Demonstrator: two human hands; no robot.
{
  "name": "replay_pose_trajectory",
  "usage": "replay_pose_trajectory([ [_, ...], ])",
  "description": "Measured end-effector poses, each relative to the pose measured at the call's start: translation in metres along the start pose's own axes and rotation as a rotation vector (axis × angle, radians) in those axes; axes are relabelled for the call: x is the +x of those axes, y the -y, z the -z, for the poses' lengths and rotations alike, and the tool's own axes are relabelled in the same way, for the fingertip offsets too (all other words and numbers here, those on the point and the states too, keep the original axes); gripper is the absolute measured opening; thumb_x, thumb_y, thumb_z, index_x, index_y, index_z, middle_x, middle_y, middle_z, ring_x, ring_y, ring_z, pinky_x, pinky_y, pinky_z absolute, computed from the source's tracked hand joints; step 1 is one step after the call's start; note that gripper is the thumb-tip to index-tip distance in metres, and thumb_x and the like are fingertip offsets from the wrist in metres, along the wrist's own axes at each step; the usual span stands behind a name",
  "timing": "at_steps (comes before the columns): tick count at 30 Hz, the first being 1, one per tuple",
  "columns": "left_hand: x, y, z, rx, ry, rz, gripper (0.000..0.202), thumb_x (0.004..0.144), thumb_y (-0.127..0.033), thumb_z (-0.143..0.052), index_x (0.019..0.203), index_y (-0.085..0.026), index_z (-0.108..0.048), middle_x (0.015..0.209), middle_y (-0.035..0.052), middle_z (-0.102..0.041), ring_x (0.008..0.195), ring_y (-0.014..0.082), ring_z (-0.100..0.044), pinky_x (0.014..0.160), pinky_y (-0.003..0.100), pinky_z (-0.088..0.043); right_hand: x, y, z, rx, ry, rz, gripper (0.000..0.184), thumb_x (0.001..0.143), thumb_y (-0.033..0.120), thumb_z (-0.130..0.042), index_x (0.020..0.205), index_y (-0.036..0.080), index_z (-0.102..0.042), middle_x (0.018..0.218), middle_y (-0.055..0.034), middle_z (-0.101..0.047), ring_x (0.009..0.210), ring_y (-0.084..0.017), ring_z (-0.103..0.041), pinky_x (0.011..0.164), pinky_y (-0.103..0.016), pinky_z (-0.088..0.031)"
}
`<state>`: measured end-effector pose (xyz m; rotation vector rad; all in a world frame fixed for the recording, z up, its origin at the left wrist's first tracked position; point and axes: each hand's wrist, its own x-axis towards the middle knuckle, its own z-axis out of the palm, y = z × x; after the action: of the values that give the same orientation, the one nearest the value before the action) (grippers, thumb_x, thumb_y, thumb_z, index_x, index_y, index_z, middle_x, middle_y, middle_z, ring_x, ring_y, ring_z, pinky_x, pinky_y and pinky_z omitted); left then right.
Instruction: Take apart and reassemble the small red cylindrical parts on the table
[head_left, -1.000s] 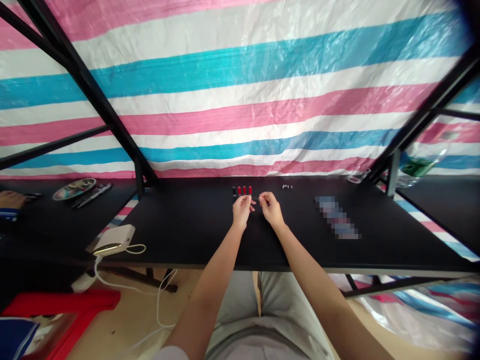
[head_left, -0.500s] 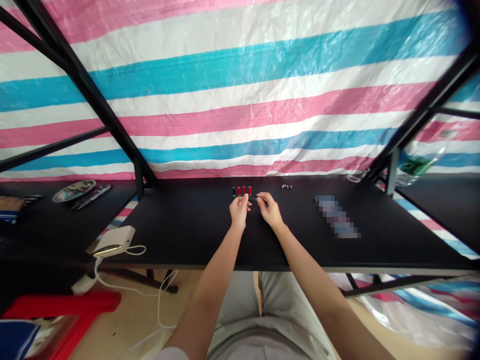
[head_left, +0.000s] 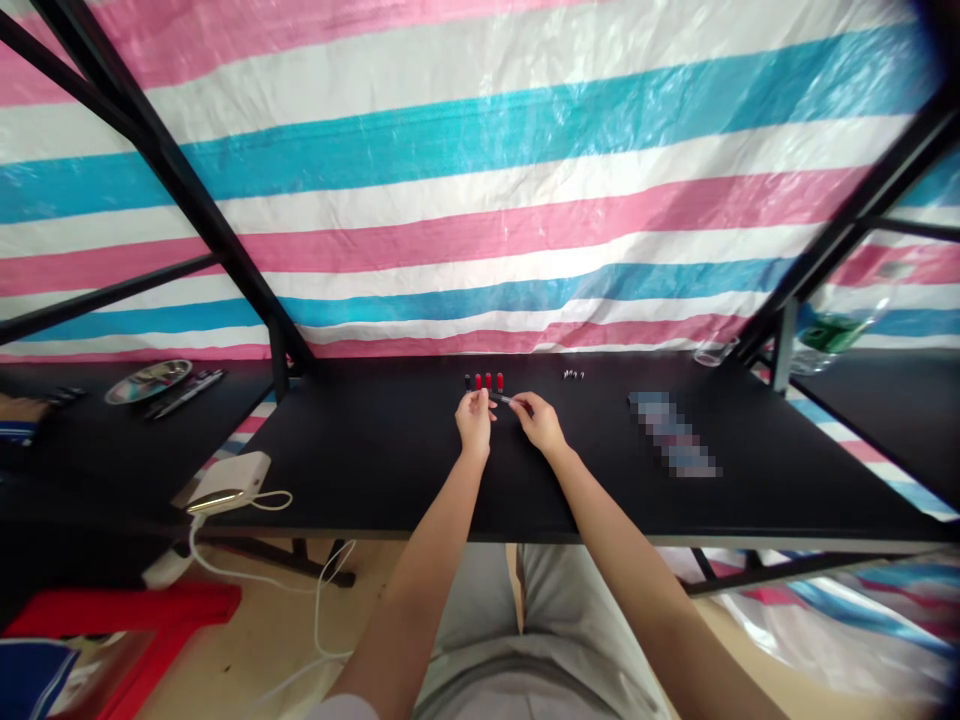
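Note:
My left hand [head_left: 474, 422] and my right hand [head_left: 541, 422] are held close together over the black table. Between them runs a slim, dark pen-like stick [head_left: 502, 399]. The fingers of my left hand close on its left end, and my right thumb and fingertips pinch its right end. Just beyond my left hand stands a short row of small capsule-shaped pieces: one black piece [head_left: 468, 382] and several red pieces [head_left: 489, 381]. Farther right lie several tiny silvery pieces [head_left: 574, 375]. My fingers hide the stick's ends.
A blurred, pixelated strip [head_left: 673, 432] lies to the right on the table [head_left: 360, 450]. A clear cup [head_left: 716, 351] is at the back right, and a white box with a cable [head_left: 234, 480] at the left edge. Pens [head_left: 187, 392] and an oval dish [head_left: 148, 382] lie farther left.
My left hand has shifted slightly left and my right hand slightly down. More of the dark stick shows between them. The small pieces in the row stay put.

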<state>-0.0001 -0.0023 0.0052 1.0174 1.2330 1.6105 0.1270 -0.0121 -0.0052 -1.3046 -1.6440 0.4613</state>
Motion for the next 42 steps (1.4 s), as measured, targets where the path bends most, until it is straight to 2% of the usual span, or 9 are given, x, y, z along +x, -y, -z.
replay_pose_trajectory([
  [4,0.002,0.002,0.002,0.0,-0.026,-0.022,0.037,0.077,-0.051,-0.05,0.083,-0.015,-0.053,0.067,0.0009,-0.059,0.042,0.0047,-0.047,0.043,0.018,-0.036,0.002,0.0,0.002,0.017,-0.098,0.011,0.033,0.083,0.044,-0.042,0.089,0.018,-0.061,0.085,-0.006,-0.063,0.075,-0.016,-0.057,0.071,-0.03,-0.046],
  [9,-0.003,-0.001,-0.001,0.014,0.206,-0.014,0.034,0.07,-0.046,-0.06,0.081,-0.014,-0.058,0.063,0.0006,-0.057,0.042,0.0046,-0.045,0.043,0.019,-0.035,0.003,0.001,0.003,0.106,-0.13,0.067,0.033,0.083,0.045,-0.044,0.088,0.019,-0.062,0.087,-0.006,-0.06,0.076,-0.015,-0.055,0.068,-0.029,-0.046],
  [14,-0.007,-0.004,-0.003,0.015,0.285,-0.026,0.034,0.067,-0.046,-0.064,0.078,-0.014,-0.059,0.062,0.0004,-0.056,0.043,0.0047,-0.044,0.043,0.019,-0.034,0.005,-0.005,-0.001,0.124,-0.052,0.055,0.029,0.078,0.046,-0.053,0.086,0.02,-0.065,0.089,-0.0059,-0.057,0.074,-0.014,-0.054,0.066,-0.029,-0.047],
  [19,-0.007,-0.001,-0.002,0.015,0.302,-0.016,0.034,0.076,-0.049,-0.053,0.076,-0.015,-0.059,0.059,-0.0007,-0.053,0.04,0.0039,-0.039,0.039,0.018,-0.028,0.005,-0.013,-0.001,0.182,0.074,0.021,0.03,0.075,0.045,-0.056,0.085,0.019,-0.065,0.08,-0.0038,-0.059,0.065,-0.013,-0.053,0.065,-0.029,-0.047],
  [24,-0.005,0.003,-0.001,0.092,0.315,-0.035,0.025,0.072,-0.04,-0.06,0.081,-0.017,-0.063,0.069,0.0032,-0.06,0.058,0.0097,-0.055,0.054,0.02,-0.041,0.004,-0.01,0.006,0.183,0.207,0.003,0.031,0.075,0.046,-0.053,0.084,0.017,-0.063,0.072,-0.0015,-0.061,0.062,-0.013,-0.053,0.064,-0.027,-0.045],
  [28,-0.004,0.004,-0.002,0.206,0.307,-0.082,0.025,0.076,-0.038,-0.056,0.086,-0.016,-0.061,0.07,0.0027,-0.06,0.067,0.0119,-0.058,0.065,0.023,-0.044,0.014,-0.008,0.014,0.071,0.271,-0.011,0.025,0.073,0.04,-0.056,0.083,0.018,-0.063,0.068,-0.0002,-0.062,0.061,-0.012,-0.054,0.061,-0.024,-0.043],
  [31,-0.005,0.004,-0.003,0.261,0.26,-0.108,0.025,0.08,-0.036,-0.049,0.088,-0.015,-0.059,0.066,0.0016,-0.058,0.064,0.0112,-0.057,0.064,0.022,-0.043,0.033,-0.011,0.02,-0.108,0.186,-0.087,0.018,0.072,0.035,-0.058,0.08,0.019,-0.063,0.069,-0.0008,-0.063,0.063,-0.013,-0.056,0.06,-0.023,-0.041],
  [35,-0.004,0.007,-0.003,0.304,0.275,-0.151,0.018,0.08,-0.03,-0.049,0.085,-0.015,-0.059,0.064,0.0004,-0.056,0.061,0.0106,-0.056,0.062,0.021,-0.043,0.064,-0.02,0.025,-0.352,0.043,-0.204,0.016,0.074,0.034,-0.057,0.079,0.019,-0.063,0.073,-0.0027,-0.064,0.067,-0.014,-0.057,0.058,-0.022,-0.038],
  [42,-0.002,0.011,-0.001,0.327,0.298,-0.157,0.017,0.079,-0.027,-0.048,0.084,-0.015,-0.06,0.059,-0.0011,-0.055,0.057,0.01,-0.054,0.06,0.021,-0.042,0.094,-0.039,0.019,-0.459,0.055,-0.302,0.015,0.076,0.032,-0.057,0.08,0.019,-0.063,0.078,-0.0035,-0.065,0.071,-0.014,-0.058,0.061,-0.022,-0.04],
])
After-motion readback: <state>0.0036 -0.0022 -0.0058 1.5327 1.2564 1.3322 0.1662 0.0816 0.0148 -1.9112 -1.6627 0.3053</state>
